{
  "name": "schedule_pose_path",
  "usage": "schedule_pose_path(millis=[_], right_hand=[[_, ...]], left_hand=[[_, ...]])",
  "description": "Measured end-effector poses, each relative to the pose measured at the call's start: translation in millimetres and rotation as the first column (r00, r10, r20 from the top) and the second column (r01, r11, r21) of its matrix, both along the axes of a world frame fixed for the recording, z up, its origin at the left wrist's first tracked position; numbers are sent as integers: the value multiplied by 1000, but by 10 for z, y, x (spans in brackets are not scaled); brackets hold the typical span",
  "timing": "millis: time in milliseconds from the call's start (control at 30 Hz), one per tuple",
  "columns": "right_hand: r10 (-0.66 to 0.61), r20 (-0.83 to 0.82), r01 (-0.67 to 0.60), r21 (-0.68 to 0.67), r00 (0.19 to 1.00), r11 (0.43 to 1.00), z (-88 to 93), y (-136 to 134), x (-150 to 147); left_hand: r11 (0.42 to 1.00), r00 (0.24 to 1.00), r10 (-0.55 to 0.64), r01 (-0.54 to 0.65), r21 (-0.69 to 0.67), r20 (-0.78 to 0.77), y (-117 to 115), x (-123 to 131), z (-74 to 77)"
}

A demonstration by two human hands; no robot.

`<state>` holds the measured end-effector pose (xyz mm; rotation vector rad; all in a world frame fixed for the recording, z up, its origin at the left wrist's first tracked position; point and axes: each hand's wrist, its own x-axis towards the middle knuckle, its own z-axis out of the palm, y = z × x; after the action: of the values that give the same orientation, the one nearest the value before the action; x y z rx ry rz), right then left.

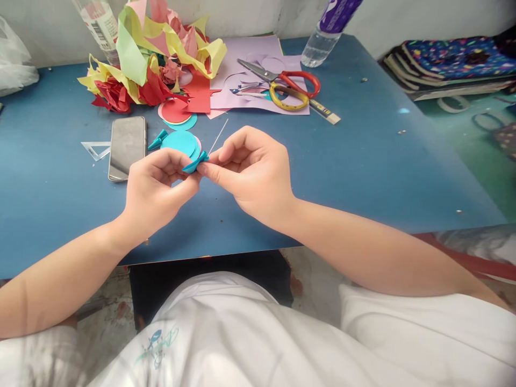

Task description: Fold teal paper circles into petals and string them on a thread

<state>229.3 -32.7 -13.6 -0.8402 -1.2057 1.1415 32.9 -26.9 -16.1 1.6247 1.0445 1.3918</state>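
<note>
Between my two hands is a small piece of folded blue paper [195, 162]. The fingertips of my left hand [161, 180] pinch its left end, while my right hand [253, 172] pinches the right end with thumb and forefinger. A thin white stick [218, 136] slants up just past the right fingertips; whether it is held or lies on the table I cannot tell. Just behind the hands lie blue paper circles [179, 144] and a rolled blue paper cone [157, 139]. Farther back sits a stack of red and blue paper circles [176, 111].
A phone [128, 148] and a clear triangle ruler [95, 150] lie at the left. Scissors [282, 83] and a utility knife [324, 113] rest on purple paper [258, 48]. Crumpled coloured paper [149, 59] and bottles [322, 45] stand along the back of the blue table [363, 161].
</note>
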Motion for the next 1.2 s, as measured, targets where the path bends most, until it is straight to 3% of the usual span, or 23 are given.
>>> schedule_pose_path(millis=[267, 533, 700, 800, 933, 1200], right_hand=[[27, -17, -27, -3, 1000, 1000, -8, 36, -27], [94, 10, -93, -10, 996, 996, 0, 49, 16], [42, 32, -43, 24, 999, 999, -55, 86, 15], [20, 77, -25, 71, 997, 997, -80, 123, 31], [20, 185, -44, 125, 983, 991, -98, 169, 63], [29, 345, -85, 148, 938, 985, -113, 195, 105]], left_hand=[[993, 998, -41, 35, 110, 53, 34, 23, -24], [989, 999, -8, 1, 146, 43, 41, 26, -38], [996, 999, 9, -12, 86, 36, 21, 23, -57], [997, 998, -47, 44, 60, 49, 62, -1, -88], [988, 987, -154, 153, 18, 48, 110, -49, -97], [985, 986, -158, 155, -72, -44, 116, -74, -34]])
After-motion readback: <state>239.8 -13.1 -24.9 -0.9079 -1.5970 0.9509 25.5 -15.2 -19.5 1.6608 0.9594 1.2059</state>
